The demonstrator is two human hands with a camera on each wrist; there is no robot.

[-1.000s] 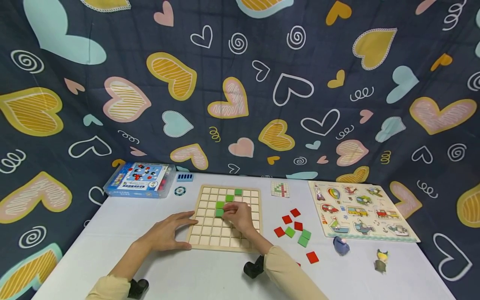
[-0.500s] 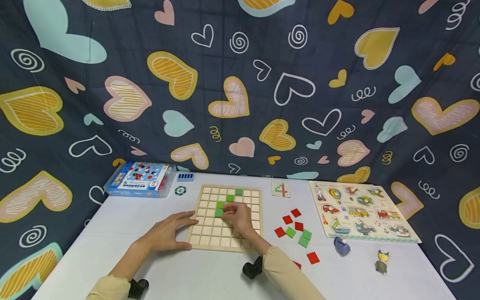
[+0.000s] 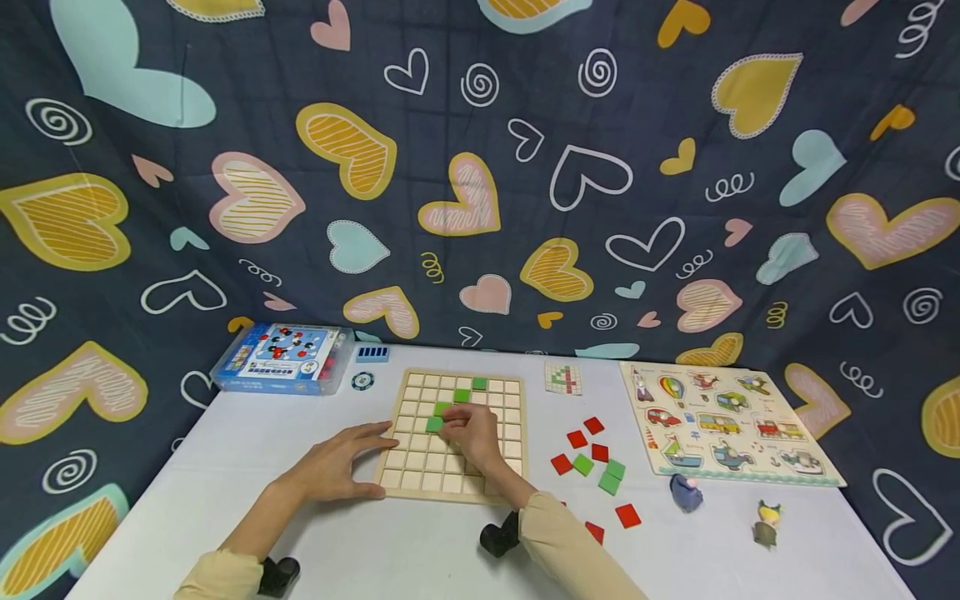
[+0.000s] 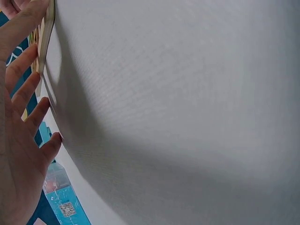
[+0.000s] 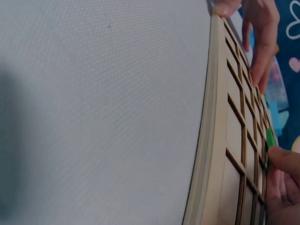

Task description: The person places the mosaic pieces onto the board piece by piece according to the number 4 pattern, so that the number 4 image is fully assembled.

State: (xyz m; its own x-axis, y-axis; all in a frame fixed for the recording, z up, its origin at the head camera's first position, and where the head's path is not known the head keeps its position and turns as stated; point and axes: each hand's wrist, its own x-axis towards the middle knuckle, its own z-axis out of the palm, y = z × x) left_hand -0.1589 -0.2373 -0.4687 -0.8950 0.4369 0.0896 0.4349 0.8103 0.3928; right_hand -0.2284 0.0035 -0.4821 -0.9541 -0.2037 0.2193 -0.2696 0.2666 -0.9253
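A square wooden grid board (image 3: 414, 460) lies flat on the table. Over its middle, my right hand (image 3: 474, 433) pinches a green square tile (image 3: 434, 425) between thumb and fingertips; in the right wrist view the tile (image 5: 270, 137) stands tilted above the grid. Just behind it is another green tile (image 3: 442, 409), partly covered by my fingers. Two more green tiles, one nearer (image 3: 462, 396) and one at the back (image 3: 479, 383), continue the diagonal. My left hand (image 3: 337, 467) touches the board's left edge and near-left corner with fingers spread.
Several loose red tiles (image 3: 628, 516) and green tiles (image 3: 582, 465) lie right of the board. Behind them is a small pattern card (image 3: 563, 379). A vehicle puzzle board (image 3: 731, 425) and two small figures (image 3: 686, 493) are farther right. A plastic box (image 3: 281, 360) stands back left.
My right hand has shifted slightly left with the green tile, which now sits a little out of line with its cell. My left hand stays at the board's edge.
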